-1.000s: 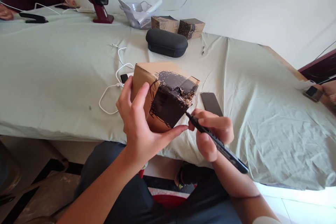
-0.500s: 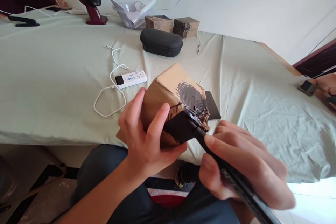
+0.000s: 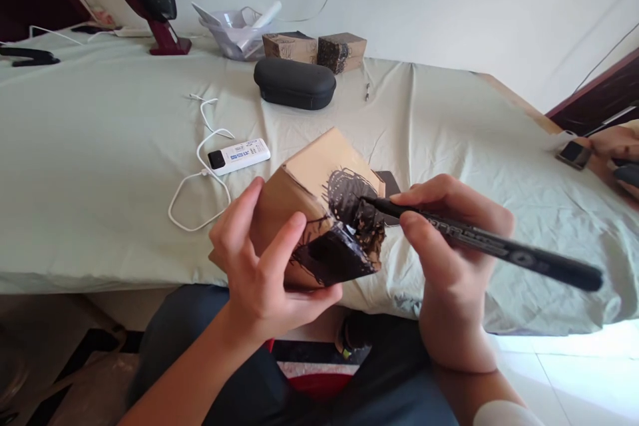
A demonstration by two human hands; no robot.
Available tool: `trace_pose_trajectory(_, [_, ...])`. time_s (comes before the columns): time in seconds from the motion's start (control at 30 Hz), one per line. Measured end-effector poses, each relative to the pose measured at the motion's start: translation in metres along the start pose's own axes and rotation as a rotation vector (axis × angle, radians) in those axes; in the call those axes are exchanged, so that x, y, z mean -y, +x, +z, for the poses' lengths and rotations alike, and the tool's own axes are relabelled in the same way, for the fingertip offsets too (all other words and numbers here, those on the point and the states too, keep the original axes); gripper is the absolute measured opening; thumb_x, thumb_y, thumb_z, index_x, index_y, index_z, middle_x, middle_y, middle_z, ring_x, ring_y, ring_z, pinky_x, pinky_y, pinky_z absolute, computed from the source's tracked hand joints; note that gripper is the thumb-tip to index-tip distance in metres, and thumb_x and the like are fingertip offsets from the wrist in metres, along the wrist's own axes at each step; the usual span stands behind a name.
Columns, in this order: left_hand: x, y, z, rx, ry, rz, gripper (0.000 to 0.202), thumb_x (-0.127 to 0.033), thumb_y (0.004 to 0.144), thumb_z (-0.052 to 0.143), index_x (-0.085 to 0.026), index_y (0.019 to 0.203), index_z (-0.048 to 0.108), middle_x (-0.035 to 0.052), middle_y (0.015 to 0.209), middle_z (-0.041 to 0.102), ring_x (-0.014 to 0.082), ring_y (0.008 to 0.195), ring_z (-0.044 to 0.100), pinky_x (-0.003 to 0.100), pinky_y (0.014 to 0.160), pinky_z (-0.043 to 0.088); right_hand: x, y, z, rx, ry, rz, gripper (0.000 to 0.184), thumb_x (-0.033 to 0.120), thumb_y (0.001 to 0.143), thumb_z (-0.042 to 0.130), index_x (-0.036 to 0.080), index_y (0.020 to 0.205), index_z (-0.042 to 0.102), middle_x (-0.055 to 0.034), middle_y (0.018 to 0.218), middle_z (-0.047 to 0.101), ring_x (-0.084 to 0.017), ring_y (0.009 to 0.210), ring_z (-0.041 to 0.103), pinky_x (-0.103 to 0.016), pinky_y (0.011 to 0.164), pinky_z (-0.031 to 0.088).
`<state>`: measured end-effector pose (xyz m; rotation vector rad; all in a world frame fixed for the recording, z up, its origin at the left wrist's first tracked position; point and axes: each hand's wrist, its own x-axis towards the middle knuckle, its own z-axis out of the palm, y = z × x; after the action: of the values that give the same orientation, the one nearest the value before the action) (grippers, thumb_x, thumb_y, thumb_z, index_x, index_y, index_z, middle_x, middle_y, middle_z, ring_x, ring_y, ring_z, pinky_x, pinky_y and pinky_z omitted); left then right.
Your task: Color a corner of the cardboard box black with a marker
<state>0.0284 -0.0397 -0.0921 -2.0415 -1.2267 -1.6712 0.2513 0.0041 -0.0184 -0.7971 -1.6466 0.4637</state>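
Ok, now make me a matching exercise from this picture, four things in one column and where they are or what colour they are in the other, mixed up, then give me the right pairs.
Column one
1. Marker
2. Torn box
3. Power bank
4. Rounded case

Column two
A. In front of two small cartons
B. Held in the left hand
C. White, lying on the cloth
D. Held in the right hand

Right pairs: 1-D, 2-B, 3-C, 4-A.
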Motion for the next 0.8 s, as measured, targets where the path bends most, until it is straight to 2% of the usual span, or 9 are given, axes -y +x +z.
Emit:
trace_pose_trajectory(0.1, [0.002,0.002,0.000,0.007,0.021,0.020,0.109,-0.066,0.058,0.096,-0.038,0.153,0.051,0.0074,0.174,0.031,0.0522,0.155,0.035,0.075,0.127,0.030,-0.009,0.001,-0.002,-0.016,0.067,0.042,0.008,0.019,0.084,0.071,0.025,0.082,0.075,0.0017,0.063,0.063,-0.014,0.048,0.049,-0.029,0.041,0.030])
trace_pose_trajectory(0.23, [0.006,0.005,0.002,-0.014,0.017,0.028,0.132,-0.071,0.052,0.096,-0.037,0.166,0.039,0.0068,0.176,0.031,0.0491,0.156,0.035,0.072,0.128,0.034,-0.015,0.002,-0.002,-0.054,0.159,0.065,0.006,0.022,0.084,0.069,0.024,0.082,0.074,0.0024,0.060,0.059,-0.014,0.046,0.046,-0.029,0.043,0.031])
trace_pose_trajectory(0.33, [0.009,0.007,0.002,-0.028,-0.006,0.024,0.131,-0.067,0.054,0.094,-0.036,0.168,0.038,0.0059,0.175,0.034,0.0481,0.155,0.037,0.072,0.127,0.035,-0.019,0.004,0.001,-0.023,0.188,0.076,0.005,0.022,0.083,0.070,0.024,0.083,0.075,0.0021,0.062,0.061,-0.014,0.048,0.048,-0.029,0.044,0.034])
trace_pose_trajectory(0.47, [0.010,0.008,0.002,-0.032,-0.022,0.032,0.132,-0.062,0.052,0.096,-0.034,0.168,0.039,0.0085,0.172,0.037,0.0498,0.155,0.037,0.074,0.126,0.036,-0.024,0.006,0.002,-0.048,0.216,0.069,0.008,0.019,0.081,0.067,0.022,0.077,0.073,0.0036,0.057,0.055,-0.011,0.044,0.040,-0.027,0.043,0.026])
trace_pose_trajectory(0.6, [0.008,0.008,0.005,-0.063,-0.093,-0.083,0.120,-0.056,0.058,0.093,-0.039,0.165,0.042,0.0061,0.170,0.039,0.0479,0.155,0.037,0.072,0.129,0.034,-0.031,0.004,0.005,-0.173,0.232,-0.080,0.009,0.028,0.082,0.065,0.024,0.075,0.070,0.0028,0.057,0.052,-0.013,0.044,0.041,-0.029,0.044,0.030])
trace_pose_trajectory(0.67, [0.007,0.008,0.008,-0.093,-0.159,-0.168,0.116,-0.057,0.060,0.093,-0.039,0.163,0.043,0.0074,0.168,0.040,0.0472,0.155,0.037,0.072,0.129,0.031,-0.034,0.003,0.010,-0.205,0.225,-0.176,0.009,0.031,0.084,0.065,0.025,0.078,0.069,0.0038,0.056,0.049,-0.013,0.042,0.037,-0.031,0.045,0.030])
trace_pose_trajectory(0.77, [0.007,0.007,0.011,-0.117,-0.282,-0.261,0.115,-0.062,0.062,0.094,-0.036,0.162,0.042,0.0111,0.166,0.038,0.0459,0.155,0.037,0.072,0.129,0.032,-0.034,0.003,0.021,-0.166,0.145,-0.358,0.002,0.024,0.083,0.065,0.025,0.084,0.067,0.0060,0.055,0.043,-0.011,0.040,0.032,-0.031,0.044,0.027])
trace_pose_trajectory(0.8, [0.008,0.006,0.012,-0.115,-0.311,-0.292,0.114,-0.062,0.064,0.093,-0.036,0.162,0.041,0.0118,0.166,0.036,0.0453,0.156,0.036,0.071,0.129,0.032,-0.033,0.003,0.025,-0.145,0.110,-0.432,0.004,0.022,0.083,0.064,0.025,0.086,0.066,0.0062,0.055,0.043,-0.011,0.041,0.033,-0.031,0.044,0.027])
